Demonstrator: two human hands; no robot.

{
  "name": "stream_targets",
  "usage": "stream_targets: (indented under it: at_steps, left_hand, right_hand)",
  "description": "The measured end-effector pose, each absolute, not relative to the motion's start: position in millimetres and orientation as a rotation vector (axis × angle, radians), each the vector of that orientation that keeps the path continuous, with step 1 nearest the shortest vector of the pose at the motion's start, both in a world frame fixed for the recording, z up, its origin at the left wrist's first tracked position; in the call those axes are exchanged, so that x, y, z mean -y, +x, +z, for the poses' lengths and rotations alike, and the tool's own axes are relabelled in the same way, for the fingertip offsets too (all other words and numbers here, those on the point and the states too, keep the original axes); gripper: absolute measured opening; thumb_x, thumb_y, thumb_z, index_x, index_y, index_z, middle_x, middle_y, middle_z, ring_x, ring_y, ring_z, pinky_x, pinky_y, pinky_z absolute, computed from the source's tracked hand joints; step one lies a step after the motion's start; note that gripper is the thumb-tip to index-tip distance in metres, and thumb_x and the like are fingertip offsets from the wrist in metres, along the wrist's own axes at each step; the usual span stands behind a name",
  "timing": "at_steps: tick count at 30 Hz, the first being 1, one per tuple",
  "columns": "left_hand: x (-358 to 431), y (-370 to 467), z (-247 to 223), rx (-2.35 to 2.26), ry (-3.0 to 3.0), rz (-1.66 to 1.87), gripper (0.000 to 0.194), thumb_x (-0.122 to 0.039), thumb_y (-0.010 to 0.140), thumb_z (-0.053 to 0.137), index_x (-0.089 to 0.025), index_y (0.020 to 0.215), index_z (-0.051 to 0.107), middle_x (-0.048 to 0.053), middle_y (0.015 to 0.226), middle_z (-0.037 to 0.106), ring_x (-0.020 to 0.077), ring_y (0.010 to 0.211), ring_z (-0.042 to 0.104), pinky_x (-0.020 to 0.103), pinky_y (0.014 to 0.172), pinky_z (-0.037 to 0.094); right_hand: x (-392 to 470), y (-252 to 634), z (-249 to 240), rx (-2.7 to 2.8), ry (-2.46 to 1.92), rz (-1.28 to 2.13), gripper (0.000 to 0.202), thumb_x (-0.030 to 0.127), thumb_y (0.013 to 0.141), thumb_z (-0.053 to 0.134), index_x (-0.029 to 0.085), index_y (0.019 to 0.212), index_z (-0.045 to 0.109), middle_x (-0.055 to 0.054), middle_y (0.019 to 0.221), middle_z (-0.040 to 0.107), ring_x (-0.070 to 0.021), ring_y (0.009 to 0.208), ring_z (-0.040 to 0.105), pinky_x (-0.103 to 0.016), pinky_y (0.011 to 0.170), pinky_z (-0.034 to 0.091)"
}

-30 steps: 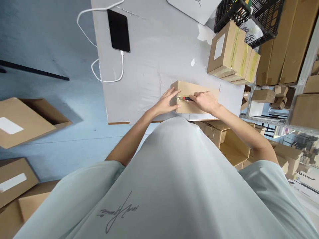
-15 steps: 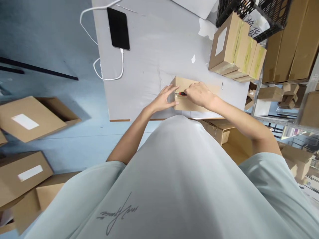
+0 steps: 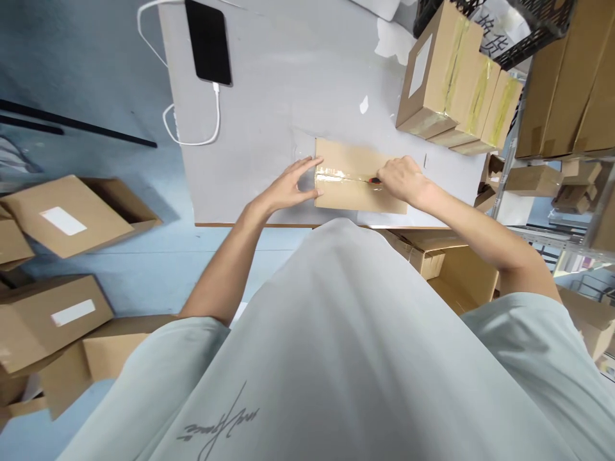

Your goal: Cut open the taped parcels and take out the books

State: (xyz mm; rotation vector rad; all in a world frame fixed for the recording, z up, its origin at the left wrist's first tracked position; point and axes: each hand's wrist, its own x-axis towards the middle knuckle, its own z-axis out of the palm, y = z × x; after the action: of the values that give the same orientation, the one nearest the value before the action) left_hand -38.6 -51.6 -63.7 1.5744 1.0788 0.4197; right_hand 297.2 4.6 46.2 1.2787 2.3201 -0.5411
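A small cardboard box (image 3: 350,195) lies flat on the grey table, with shiny clear tape along the seam of its top. My left hand (image 3: 283,187) spans the box's left end, thumb and fingers set apart on its edges and gripping it. In my right hand (image 3: 402,179), closed in a fist over the right part of the box, is a utility knife (image 3: 374,180). Only its red and black front end shows; its tip is at the taped seam, and the fist hides the rest.
A phone (image 3: 209,42) on a white charging cable (image 3: 217,118) lies at the table's back left. Taped boxes (image 3: 439,77) stand at the back right beside a black crate (image 3: 542,32). Open cartons (image 3: 67,218) sit on the floor at left; another carton (image 3: 456,275) is below the table's front edge.
The knife in my right hand has moved right along the seam, from near the box's left end towards its right part. My left hand stays at the left end; the view has shifted somewhat.
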Motion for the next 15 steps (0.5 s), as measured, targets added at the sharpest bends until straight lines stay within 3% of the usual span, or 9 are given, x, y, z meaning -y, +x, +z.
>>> stream_targets:
  at_steps: [4, 9, 13, 15]
  left_hand:
    - [51.8, -35.9, -58.3, -1.143, 1.56, 0.382, 0.112, -0.096, 0.094, 0.066, -0.035, 0.184, 0.04, 0.009, 0.192, 0.037, 0.0428, 0.179, 0.031, 0.066, 0.145, 0.031]
    - [53.6, -30.6, -58.0, -1.234, 1.54, 0.369, 0.119, -0.101, 0.088, 0.068, -0.034, 0.183, 0.043, 0.01, 0.19, 0.042, 0.0418, 0.177, 0.037, 0.065, 0.146, 0.029]
    - [54.6, -29.4, -55.9, -1.331, 1.486, 0.329, 0.122, -0.102, 0.085, 0.07, -0.034, 0.183, 0.044, 0.011, 0.191, 0.04, 0.0428, 0.178, 0.035, 0.063, 0.147, 0.028]
    - [54.8, -33.0, -53.6, -1.366, 1.474, 0.306, 0.124, -0.103, 0.084, 0.07, -0.033, 0.183, 0.044, 0.012, 0.191, 0.038, 0.0435, 0.179, 0.034, 0.062, 0.147, 0.028]
  right_hand:
    - [3.4, 377.7, 65.5, -2.114, 1.352, -0.411, 0.047, 0.045, 0.118, 0.053, 0.017, 0.11, 0.09, -0.025, 0.102, 0.083, -0.0409, 0.105, 0.076, -0.052, 0.095, 0.045]
    - [19.3, 452.8, 74.7, -2.057, 1.429, -0.314, 0.049, 0.047, 0.121, 0.05, 0.019, 0.113, 0.09, -0.021, 0.098, 0.084, -0.0331, 0.097, 0.075, -0.043, 0.087, 0.043]
    - [29.1, 490.5, 59.1, -1.941, 1.497, -0.319, 0.042, 0.022, 0.118, 0.047, 0.015, 0.127, 0.087, -0.025, 0.12, 0.084, -0.0331, 0.107, 0.077, -0.041, 0.089, 0.045]
    - [32.7, 507.6, 37.7, -1.909, 1.656, -0.404, 0.037, 0.023, 0.116, 0.052, 0.016, 0.132, 0.085, -0.024, 0.127, 0.084, -0.0336, 0.112, 0.077, -0.041, 0.092, 0.047]
